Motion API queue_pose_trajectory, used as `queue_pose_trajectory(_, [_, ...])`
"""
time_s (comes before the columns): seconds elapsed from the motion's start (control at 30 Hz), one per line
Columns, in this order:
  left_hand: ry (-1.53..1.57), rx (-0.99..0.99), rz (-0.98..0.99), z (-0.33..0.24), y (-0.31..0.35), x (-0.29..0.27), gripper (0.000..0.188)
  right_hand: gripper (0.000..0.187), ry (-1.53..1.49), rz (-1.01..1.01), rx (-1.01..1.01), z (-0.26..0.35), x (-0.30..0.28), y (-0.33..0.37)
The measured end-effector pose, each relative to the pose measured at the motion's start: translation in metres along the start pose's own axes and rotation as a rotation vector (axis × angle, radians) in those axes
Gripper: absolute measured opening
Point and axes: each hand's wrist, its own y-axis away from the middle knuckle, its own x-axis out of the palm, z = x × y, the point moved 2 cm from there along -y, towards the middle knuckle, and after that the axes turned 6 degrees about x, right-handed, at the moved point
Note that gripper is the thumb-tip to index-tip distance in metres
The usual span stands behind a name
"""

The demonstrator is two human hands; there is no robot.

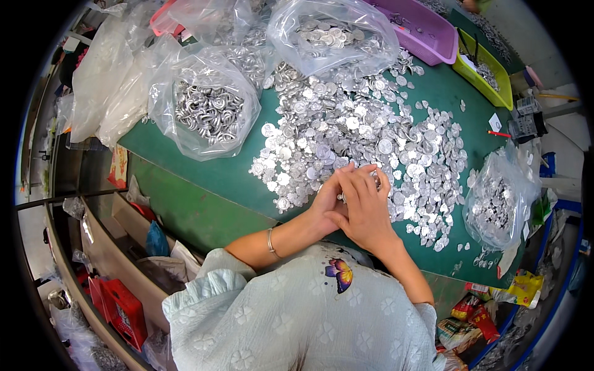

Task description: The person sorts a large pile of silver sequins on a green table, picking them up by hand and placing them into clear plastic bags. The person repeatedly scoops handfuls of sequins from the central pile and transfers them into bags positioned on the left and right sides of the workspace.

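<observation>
My two hands meet at the near edge of a wide heap of small silver metal pieces [315, 151], many round like coins, others with scalloped edges. My left hand [323, 204] is cupped and closed, with a bit of silver showing between it and the other palm. Over it lies my right hand [365, 207], its fingers bent and pressed together at the tips. Whatever its fingertips hold is mostly hidden behind them. A thin bangle [271, 241] circles my left wrist.
On the green table [204, 179] stand clear bags of curved silver pieces [207, 114], coin-like pieces [331, 37] and small silver bits [498, 198]. A purple basket [427, 34] and a yellow-green basket [501, 86] sit at the far right. Open drawers [133, 229] lie left, snack packets [476, 321] right.
</observation>
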Motion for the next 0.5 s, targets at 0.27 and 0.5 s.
queue_pose_trajectory(0.27, [0.007,0.024,-0.093,-0.005,0.003,0.001,0.026,0.047,-0.225,-0.234,0.271,-0.048,-0.009,-0.028])
queue_pose_trajectory(0.5, [0.024,-0.054,0.034,-0.009,0.007,-0.004,0.017,0.044,0.170,-0.101,0.170,-0.084,0.020,-0.055])
